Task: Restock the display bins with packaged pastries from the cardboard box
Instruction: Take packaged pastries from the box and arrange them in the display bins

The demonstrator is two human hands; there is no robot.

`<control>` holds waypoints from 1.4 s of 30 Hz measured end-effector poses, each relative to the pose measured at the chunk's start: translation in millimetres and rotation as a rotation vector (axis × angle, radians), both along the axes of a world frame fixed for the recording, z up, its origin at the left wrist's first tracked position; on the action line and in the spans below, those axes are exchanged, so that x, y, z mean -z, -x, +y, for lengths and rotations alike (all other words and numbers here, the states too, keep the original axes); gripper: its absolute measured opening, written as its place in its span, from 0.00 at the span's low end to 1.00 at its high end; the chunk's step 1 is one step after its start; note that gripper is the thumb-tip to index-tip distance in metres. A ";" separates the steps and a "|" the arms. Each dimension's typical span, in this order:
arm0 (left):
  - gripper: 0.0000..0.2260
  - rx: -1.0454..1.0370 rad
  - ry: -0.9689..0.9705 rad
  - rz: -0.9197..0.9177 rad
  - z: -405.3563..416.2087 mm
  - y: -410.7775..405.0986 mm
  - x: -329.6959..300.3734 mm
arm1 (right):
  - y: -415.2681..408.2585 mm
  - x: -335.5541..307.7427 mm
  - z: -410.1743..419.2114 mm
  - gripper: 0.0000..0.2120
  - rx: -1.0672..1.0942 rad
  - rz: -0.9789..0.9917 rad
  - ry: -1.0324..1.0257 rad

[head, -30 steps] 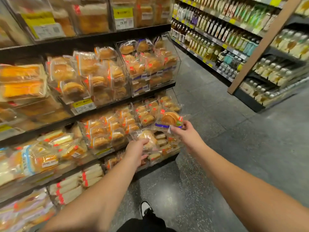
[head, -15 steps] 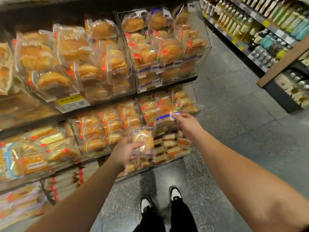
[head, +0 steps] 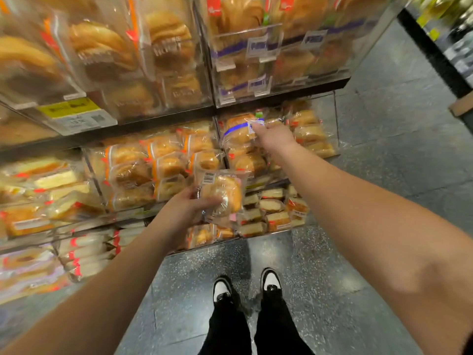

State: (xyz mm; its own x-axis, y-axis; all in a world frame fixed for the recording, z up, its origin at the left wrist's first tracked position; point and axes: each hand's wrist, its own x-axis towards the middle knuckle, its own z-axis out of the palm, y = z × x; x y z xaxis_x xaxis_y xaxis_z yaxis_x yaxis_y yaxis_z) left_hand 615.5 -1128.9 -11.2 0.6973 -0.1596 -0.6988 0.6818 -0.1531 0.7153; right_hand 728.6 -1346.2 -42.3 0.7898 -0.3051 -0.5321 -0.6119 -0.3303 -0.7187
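The left hand (head: 188, 212) grips a clear-wrapped round pastry (head: 225, 194) from below and the left, thumb across its near face; a barcode label sits at the pack's upper left corner. This pack is held in the air in front of the lower shelf bins, apart from them. The right hand (head: 272, 135) reaches farther in and pinches the corner of a blue-banded pastry pack (head: 239, 130) at its white label; the fingertips are partly hidden by the wrapper, so the exact finger hold cannot be told. That pack lies at the top of the clear display bin (head: 332, 124) on the middle shelf, right side, resting on other wrapped buns.

To the left of this bin, a neighbouring bin (head: 158, 165) holds orange-striped pastry packs. Below, nearer the floor, stand sliced cake packs (head: 275, 206). Above, the upper bins (head: 258, 52) carry larger pastries, blurred. A yellow price tag (head: 71, 110) hangs on the upper shelf edge, left. Two black-and-white shoes (head: 245, 288) stand on the grey speckled floor (head: 384, 175).
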 end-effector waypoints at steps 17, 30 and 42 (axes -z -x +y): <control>0.14 -0.022 0.060 0.032 -3.3 -1.6 1.1 | 8.8 19.3 0.5 0.29 -0.287 -0.132 0.585; 0.28 0.040 0.087 -0.027 11.3 -10.7 9.9 | -30.8 37.3 11.9 0.32 -0.179 -0.141 0.600; 0.32 0.020 0.321 -0.074 9.5 -7.9 7.5 | 70.1 -3.3 -10.9 0.13 -0.106 -0.362 0.133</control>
